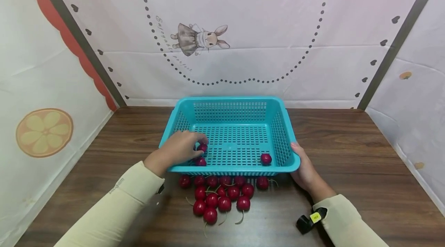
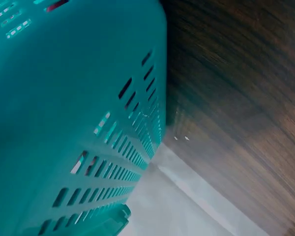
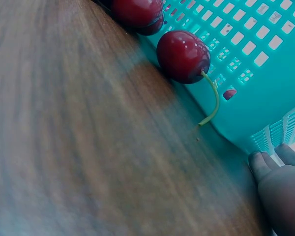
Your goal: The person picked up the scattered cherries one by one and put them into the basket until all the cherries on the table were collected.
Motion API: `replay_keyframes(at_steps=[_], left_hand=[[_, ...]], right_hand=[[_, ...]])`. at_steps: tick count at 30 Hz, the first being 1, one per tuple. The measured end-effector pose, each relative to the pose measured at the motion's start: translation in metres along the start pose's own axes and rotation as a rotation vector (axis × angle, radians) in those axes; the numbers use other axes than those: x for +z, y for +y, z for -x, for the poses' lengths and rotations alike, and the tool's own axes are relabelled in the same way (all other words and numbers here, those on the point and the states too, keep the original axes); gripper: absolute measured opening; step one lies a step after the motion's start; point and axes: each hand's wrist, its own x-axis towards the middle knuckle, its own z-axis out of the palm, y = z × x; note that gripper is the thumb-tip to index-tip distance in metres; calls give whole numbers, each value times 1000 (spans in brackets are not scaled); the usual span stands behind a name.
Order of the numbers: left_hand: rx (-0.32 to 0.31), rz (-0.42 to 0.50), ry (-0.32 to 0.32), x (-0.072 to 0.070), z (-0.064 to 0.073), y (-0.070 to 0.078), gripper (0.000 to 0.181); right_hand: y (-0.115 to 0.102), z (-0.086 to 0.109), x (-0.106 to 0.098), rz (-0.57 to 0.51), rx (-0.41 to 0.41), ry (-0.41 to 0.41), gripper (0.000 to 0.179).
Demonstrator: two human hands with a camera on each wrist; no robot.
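Observation:
A turquoise plastic basket [image 1: 231, 168] with perforated walls stands on the wooden table. Inside its near-left corner, my left hand [image 1: 180, 147] curls thumb and fingers about a dark red cherry [image 1: 202, 148]. Just below that lies another cherry [image 1: 200, 161] on the basket floor, and a third cherry [image 1: 265, 158] sits near the right front. My right hand [image 1: 306, 170] grips the basket's near-right corner, thumb at the rim and fingers against the outer wall. In the left wrist view the basket wall [image 2: 78, 98] hides the left hand.
Several stemmed cherries [image 1: 212, 200] lie in a cluster on the table [image 1: 347, 154] right before the basket. One cherry [image 3: 183, 56] with a curved stem rests close to the basket's front wall. A patterned cloth [image 1: 257, 19] hangs behind and at both sides.

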Motion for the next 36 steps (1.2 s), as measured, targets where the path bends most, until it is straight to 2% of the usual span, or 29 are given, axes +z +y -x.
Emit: replay_keyframes(at_steps=[6,12,18,24,29,32,36], left_hand=[[-3,-15,-47,6,-1,0,35],[-6,-35,-77,5,-3,2,34],[4,-29,-60,4,-3,3,35],[26,-3,13,-1,2,4,38],[51,-16,114,-15,12,16,34],[110,-60,187,-22,23,30,33],[224,-130,283,-26,43,48,33]], right_hand=[[-1,0,2,19,13,2,69],[-3,1,1,25,17,10,70],[-2,1,0,40,19,12,69],[0,2,2,50,38,8,70],[0,1,3,17,20,14,69],[-1,-1,2,11,12,18,69],[-2,-2,1,17,14,22,69]])
